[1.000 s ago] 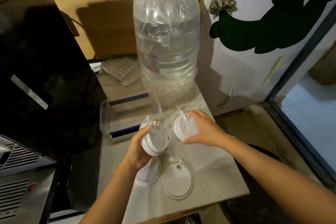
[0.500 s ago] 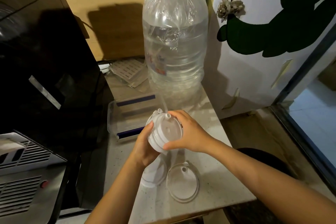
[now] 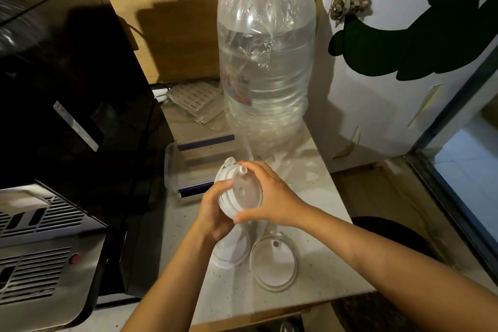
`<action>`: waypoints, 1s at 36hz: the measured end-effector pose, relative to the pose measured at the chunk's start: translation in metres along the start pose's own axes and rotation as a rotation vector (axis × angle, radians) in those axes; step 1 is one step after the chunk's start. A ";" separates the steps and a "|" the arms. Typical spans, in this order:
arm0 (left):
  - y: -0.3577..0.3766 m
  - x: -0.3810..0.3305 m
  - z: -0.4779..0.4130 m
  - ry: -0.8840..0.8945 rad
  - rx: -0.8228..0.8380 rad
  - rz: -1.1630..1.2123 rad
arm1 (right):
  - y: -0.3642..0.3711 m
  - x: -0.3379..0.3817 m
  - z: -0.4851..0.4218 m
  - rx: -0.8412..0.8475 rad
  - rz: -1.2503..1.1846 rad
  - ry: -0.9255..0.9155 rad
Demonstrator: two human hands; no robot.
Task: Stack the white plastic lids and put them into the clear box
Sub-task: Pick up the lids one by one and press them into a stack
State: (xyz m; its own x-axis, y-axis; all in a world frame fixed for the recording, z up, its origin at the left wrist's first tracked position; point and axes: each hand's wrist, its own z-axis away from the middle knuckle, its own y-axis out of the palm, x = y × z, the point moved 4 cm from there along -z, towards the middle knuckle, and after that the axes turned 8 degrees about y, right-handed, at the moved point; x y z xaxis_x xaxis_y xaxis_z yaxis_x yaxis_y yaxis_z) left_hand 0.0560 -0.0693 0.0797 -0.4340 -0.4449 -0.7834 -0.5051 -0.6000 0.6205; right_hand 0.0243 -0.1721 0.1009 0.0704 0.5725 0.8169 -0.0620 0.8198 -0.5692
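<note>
A small stack of white plastic lids [image 3: 241,193] is held above the counter between both hands. My left hand [image 3: 214,211] grips the stack from the left and below. My right hand [image 3: 272,194] presses the top lid onto it from the right. Two more white lids lie flat on the counter: one [image 3: 273,264] in front of my hands, another [image 3: 231,250] partly hidden under my left wrist. The clear box [image 3: 188,167] with blue clips stands open just behind the stack.
A large clear water bottle [image 3: 265,62] wrapped in plastic stands behind the box. A black appliance [image 3: 70,105] and a metal vented unit [image 3: 40,245] fill the left side. The counter's front edge [image 3: 269,312] is close, with a white door [image 3: 377,89] on the right.
My right hand brought its single lid leftward onto the lids in my left hand; the two hands now hold one joined stack.
</note>
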 end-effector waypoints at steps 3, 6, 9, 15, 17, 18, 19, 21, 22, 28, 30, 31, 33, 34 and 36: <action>-0.002 0.000 0.003 0.018 -0.013 -0.019 | 0.002 -0.003 0.001 0.048 0.007 0.005; -0.007 0.001 0.006 0.007 -0.048 -0.057 | 0.003 -0.013 0.005 0.094 0.014 0.031; -0.015 0.003 0.012 -0.010 -0.106 -0.047 | 0.007 -0.030 0.014 0.142 0.094 0.095; -0.029 0.012 0.027 -0.054 -0.154 -0.062 | 0.022 -0.063 0.039 0.206 0.364 0.220; -0.034 0.017 0.032 -0.087 -0.189 -0.060 | 0.030 -0.071 0.048 0.219 0.422 0.253; -0.035 0.019 0.035 -0.094 -0.205 -0.054 | 0.034 -0.075 0.053 0.222 0.444 0.269; -0.036 0.020 0.037 -0.096 -0.217 -0.047 | 0.038 -0.078 0.057 0.223 0.466 0.282; -0.038 0.023 0.042 -0.096 -0.226 -0.043 | 0.045 -0.082 0.065 0.217 0.510 0.298; -0.038 0.024 0.044 -0.096 -0.231 -0.041 | 0.048 -0.083 0.068 0.210 0.529 0.302; -0.039 0.027 0.053 -0.089 -0.224 -0.094 | 0.064 -0.080 0.077 0.172 0.647 0.290; -0.041 0.027 0.055 -0.088 -0.226 -0.110 | 0.068 -0.078 0.076 0.160 0.678 0.289; -0.043 0.027 0.056 -0.089 -0.224 -0.119 | 0.070 -0.077 0.076 0.157 0.689 0.292; -0.044 0.027 0.058 -0.101 -0.212 -0.126 | 0.072 -0.076 0.076 0.152 0.689 0.307; -0.045 0.027 0.059 -0.106 -0.210 -0.131 | 0.073 -0.075 0.076 0.153 0.690 0.311; -0.048 0.029 0.058 -0.112 -0.217 -0.148 | 0.071 -0.075 0.074 0.155 0.706 0.310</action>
State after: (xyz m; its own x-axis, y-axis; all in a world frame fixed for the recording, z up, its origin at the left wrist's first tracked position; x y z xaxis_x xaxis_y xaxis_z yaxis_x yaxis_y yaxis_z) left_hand 0.0245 -0.0145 0.0291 -0.4530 -0.2734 -0.8485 -0.4028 -0.7863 0.4684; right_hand -0.0592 -0.1572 0.0060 0.2363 0.9528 0.1907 -0.3317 0.2636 -0.9058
